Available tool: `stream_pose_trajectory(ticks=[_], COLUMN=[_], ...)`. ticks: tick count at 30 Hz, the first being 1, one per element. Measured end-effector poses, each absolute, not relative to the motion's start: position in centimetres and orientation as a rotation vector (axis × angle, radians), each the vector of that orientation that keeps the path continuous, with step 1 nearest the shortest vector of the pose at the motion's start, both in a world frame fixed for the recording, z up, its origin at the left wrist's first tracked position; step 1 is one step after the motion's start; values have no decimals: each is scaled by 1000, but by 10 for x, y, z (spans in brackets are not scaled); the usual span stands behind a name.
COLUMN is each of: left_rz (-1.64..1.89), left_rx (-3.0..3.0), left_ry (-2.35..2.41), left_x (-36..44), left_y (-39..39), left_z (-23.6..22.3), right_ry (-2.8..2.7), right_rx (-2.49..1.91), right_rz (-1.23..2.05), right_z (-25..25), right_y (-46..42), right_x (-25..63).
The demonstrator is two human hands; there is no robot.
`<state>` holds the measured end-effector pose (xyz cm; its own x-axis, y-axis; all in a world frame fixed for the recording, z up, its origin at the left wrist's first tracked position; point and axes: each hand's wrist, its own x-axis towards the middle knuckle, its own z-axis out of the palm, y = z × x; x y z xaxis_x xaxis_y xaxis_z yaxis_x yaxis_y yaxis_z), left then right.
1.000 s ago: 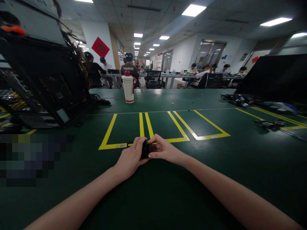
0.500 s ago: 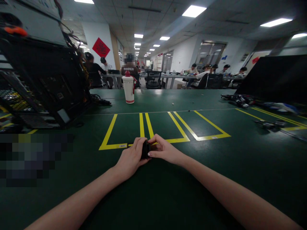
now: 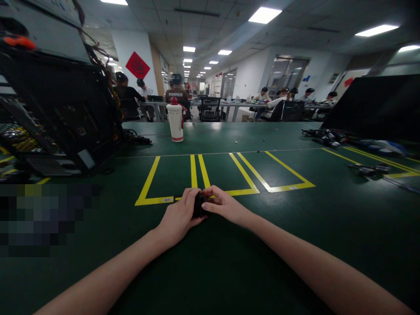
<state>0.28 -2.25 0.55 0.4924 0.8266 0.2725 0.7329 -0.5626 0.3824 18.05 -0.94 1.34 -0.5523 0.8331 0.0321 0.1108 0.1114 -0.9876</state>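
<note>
"While the left hand (image 3: 177, 216) is curled around the small black object (image 3: 197, 207), what does the right hand (image 3: 228, 207) do?"

"It has its thumb and bent fingers at the right side of this same object. The thumb appears to touch it, but I cannot tell if this hand truly grips."

"And where exactly is the object?"

"It is between the two hands, partly covered by the left one. Whether it rests on the green surface (image 3: 210, 271), I cannot tell."

"What is around the hands?"

"Just beyond them, yellow tape lines (image 3: 243, 192) mark the surface. Farther beyond the left hand, a white bottle (image 3: 176, 124) stands upright. Well to the right of the right hand lies a dark item (image 3: 369, 171)."
</note>
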Motion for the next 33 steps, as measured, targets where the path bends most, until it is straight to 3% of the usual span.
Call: stream_pose_trajectory(ticks=[7, 15, 25, 33], left_rz=[622, 642, 607, 627], left_rx=[2547, 2539, 2528, 2513], left_ry=[1364, 1350, 1372, 1353], left_x=[2, 3, 3, 2], left_y=[-22, -22, -22, -22], left_z=[4, 5, 5, 5], right_ry=[-1740, -1808, -1700, -1772], right_rx=[-776, -878, -774, -866], right_rz=[1616, 1405, 1656, 1483], right_z=[15, 13, 20, 15], right_y=[-11, -11, -12, -12], right_x=[182, 180, 181, 181])
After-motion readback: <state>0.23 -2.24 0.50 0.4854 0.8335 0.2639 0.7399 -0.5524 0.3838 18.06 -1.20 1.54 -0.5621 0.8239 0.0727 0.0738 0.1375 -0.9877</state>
